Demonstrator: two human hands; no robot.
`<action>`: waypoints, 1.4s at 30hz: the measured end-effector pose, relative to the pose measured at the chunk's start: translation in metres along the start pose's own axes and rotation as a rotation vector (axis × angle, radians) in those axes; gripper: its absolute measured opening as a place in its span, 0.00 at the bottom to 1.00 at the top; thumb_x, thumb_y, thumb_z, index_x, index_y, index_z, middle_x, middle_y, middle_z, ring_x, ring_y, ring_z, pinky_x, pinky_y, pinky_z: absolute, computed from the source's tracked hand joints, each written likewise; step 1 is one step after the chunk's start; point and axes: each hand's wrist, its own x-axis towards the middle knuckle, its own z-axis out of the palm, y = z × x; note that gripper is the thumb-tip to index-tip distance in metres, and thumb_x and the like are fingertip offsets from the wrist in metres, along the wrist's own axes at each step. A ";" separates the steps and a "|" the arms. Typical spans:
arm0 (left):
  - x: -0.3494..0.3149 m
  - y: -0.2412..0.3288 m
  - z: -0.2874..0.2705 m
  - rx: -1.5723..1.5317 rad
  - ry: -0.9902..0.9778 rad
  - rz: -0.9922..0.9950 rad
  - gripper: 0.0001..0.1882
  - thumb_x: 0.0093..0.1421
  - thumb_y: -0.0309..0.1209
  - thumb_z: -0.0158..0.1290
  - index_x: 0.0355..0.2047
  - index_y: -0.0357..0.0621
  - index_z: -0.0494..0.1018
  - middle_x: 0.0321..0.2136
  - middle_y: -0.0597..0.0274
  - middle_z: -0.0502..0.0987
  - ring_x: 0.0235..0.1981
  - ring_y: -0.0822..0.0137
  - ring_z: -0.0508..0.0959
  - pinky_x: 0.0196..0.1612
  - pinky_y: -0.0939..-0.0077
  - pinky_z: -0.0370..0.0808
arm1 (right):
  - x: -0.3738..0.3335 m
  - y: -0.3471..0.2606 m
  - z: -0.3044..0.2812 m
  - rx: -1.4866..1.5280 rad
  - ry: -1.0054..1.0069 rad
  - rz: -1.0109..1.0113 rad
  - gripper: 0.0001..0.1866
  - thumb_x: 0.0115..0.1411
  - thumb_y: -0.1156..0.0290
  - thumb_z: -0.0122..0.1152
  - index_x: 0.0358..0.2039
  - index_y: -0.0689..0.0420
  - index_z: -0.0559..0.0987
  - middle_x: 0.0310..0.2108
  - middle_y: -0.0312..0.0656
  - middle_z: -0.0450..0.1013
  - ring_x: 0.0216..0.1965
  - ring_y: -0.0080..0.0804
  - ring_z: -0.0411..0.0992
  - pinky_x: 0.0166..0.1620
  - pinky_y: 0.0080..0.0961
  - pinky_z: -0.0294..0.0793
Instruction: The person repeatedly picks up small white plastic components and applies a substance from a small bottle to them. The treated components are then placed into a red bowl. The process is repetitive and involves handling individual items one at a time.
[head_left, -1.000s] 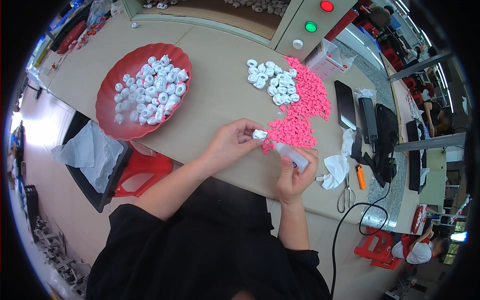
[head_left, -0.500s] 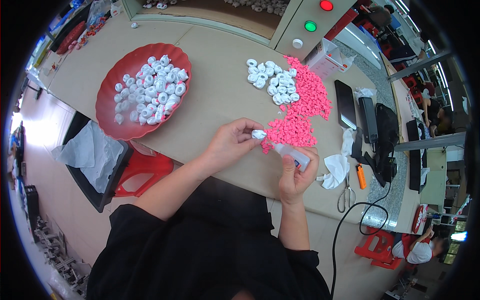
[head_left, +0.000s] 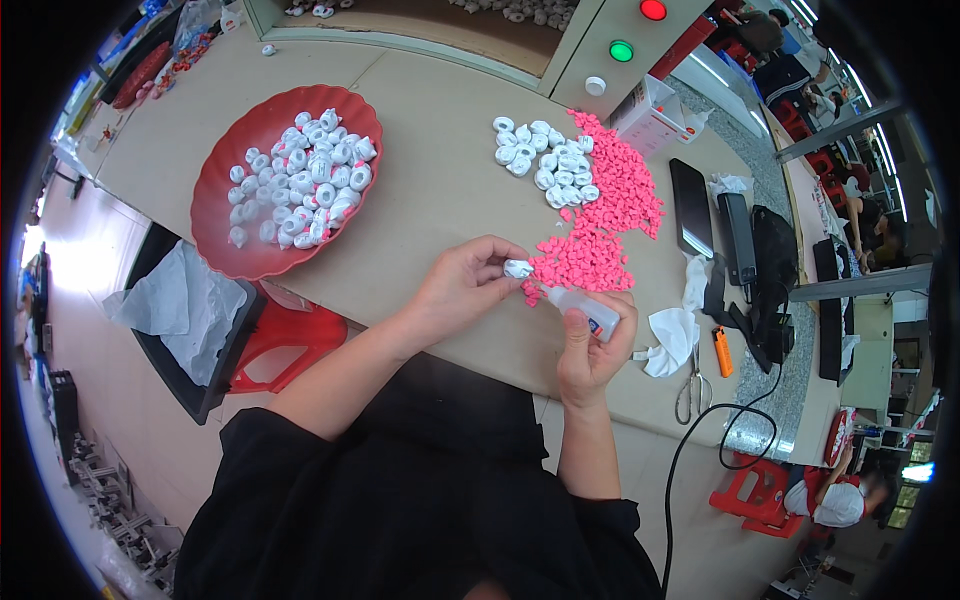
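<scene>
Between thumb and fingers, my left hand (head_left: 465,285) pinches a small white rounded piece (head_left: 518,269). My right hand (head_left: 597,350) is wrapped round a small translucent glue bottle (head_left: 583,312), tilted so its thin nozzle points at the white piece. Whether the nozzle touches the piece is too small to tell. Just beyond my hands lies a heap of small pink pieces (head_left: 585,262) spread over the table. A cluster of white ring-like pieces (head_left: 545,160) sits beside the heap. At left, a red scalloped bowl (head_left: 225,150) holds many white pieces, some with pink bits.
Right of the pink heap lie a black phone (head_left: 690,210), a black case (head_left: 737,240), crumpled tissue (head_left: 672,342), scissors (head_left: 692,393) and an orange cutter (head_left: 722,352). A black cable (head_left: 680,450) hangs off the edge. A red stool (head_left: 285,340) stands lower left. Co-workers sit far right.
My hands stay almost still, with the white piece and the glue bottle in nearly the same places. At far right, people in the background have shifted slightly.
</scene>
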 end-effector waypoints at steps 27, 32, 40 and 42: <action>0.002 -0.004 -0.001 0.019 -0.010 0.020 0.13 0.54 0.17 0.48 0.41 0.32 0.65 0.38 0.59 0.71 0.40 0.74 0.74 0.43 0.84 0.70 | 0.034 0.004 -0.074 -0.581 -0.475 0.007 0.11 0.41 0.78 0.61 0.30 0.56 0.77 0.21 0.38 0.66 0.26 0.33 0.64 0.31 0.26 0.60; 0.000 -0.002 -0.001 0.019 -0.008 0.017 0.13 0.54 0.16 0.48 0.41 0.32 0.65 0.38 0.59 0.71 0.40 0.74 0.73 0.44 0.83 0.70 | 0.038 0.009 -0.065 -0.705 -0.598 -0.101 0.09 0.41 0.76 0.63 0.27 0.56 0.77 0.20 0.37 0.68 0.26 0.34 0.65 0.31 0.28 0.59; -0.002 0.004 0.000 0.026 -0.027 -0.003 0.13 0.54 0.18 0.50 0.41 0.33 0.66 0.37 0.60 0.71 0.39 0.73 0.73 0.43 0.81 0.71 | 0.024 -0.008 -0.041 -0.087 -0.317 0.386 0.04 0.49 0.80 0.59 0.28 0.61 0.76 0.24 0.36 0.71 0.28 0.20 0.69 0.31 0.16 0.67; -0.001 0.001 -0.002 0.001 -0.043 -0.003 0.12 0.55 0.19 0.49 0.40 0.33 0.66 0.35 0.60 0.72 0.36 0.73 0.75 0.41 0.81 0.72 | 0.023 -0.015 -0.022 0.062 -0.207 0.458 0.04 0.52 0.78 0.58 0.30 0.63 0.75 0.25 0.35 0.72 0.28 0.17 0.68 0.31 0.14 0.67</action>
